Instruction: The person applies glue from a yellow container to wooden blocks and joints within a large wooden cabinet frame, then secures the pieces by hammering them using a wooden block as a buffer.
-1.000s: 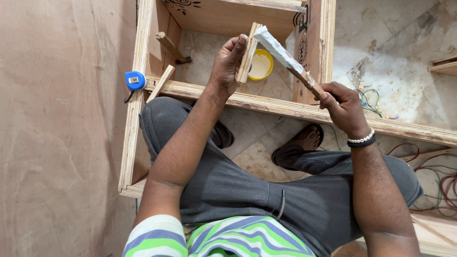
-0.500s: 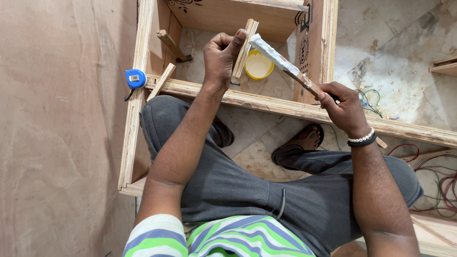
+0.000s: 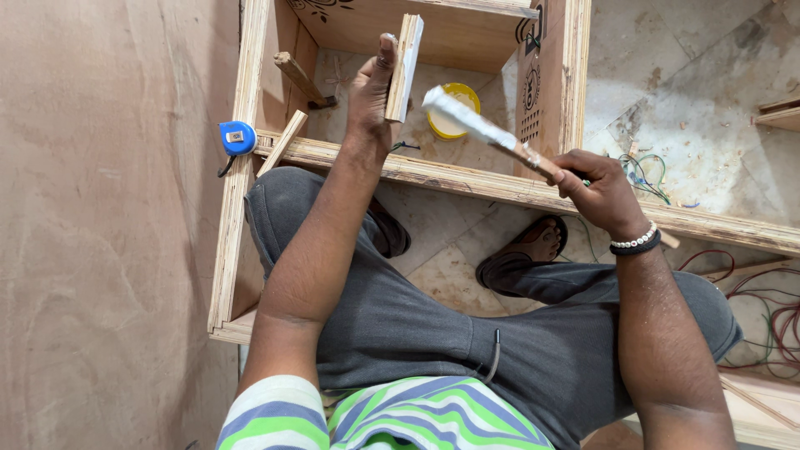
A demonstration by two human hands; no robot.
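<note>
**Wood block held up, glue stick poised beside it**

Short pale wooden block (image 3: 406, 67), one face coated white. Held upright, slightly tilted, above the open plywood cabinet frame (image 3: 250, 108). Left hand (image 3: 371, 87) grips it narrow: fingers wrapped along the left edge, thumb tip showing at the top near the block's upper end.

Right hand (image 3: 596, 187) closed firmly around the wooden handle of a flat spreading stick with a whitish smeared blade (image 3: 471, 125). Blade angles up and left; its tip sits just beside the block's lower right edge. Cannot tell whether tip and block touch. White bead bracelet and dark band (image 3: 637, 242) on the right wrist.

Below the blade, inside the frame on the stone floor: small round yellow container of white paste (image 3: 454, 112), partly hidden by the stick.

Left inside the frame: a wooden-handled hammer (image 3: 300, 79) leaning against the side wall. A thin wooden strip (image 3: 282, 143) lies across the frame's front rail. Blue tape measure (image 3: 237, 137) rests on the frame's left edge.

Person sits with grey trousers, legs through the frame, dark sandal (image 3: 521, 254) on one foot. Striped green, white and purple shirt at bottom. Large brown plywood sheet (image 3: 108, 225) to the left. Coloured wires (image 3: 775, 325) on the floor at right.
</note>
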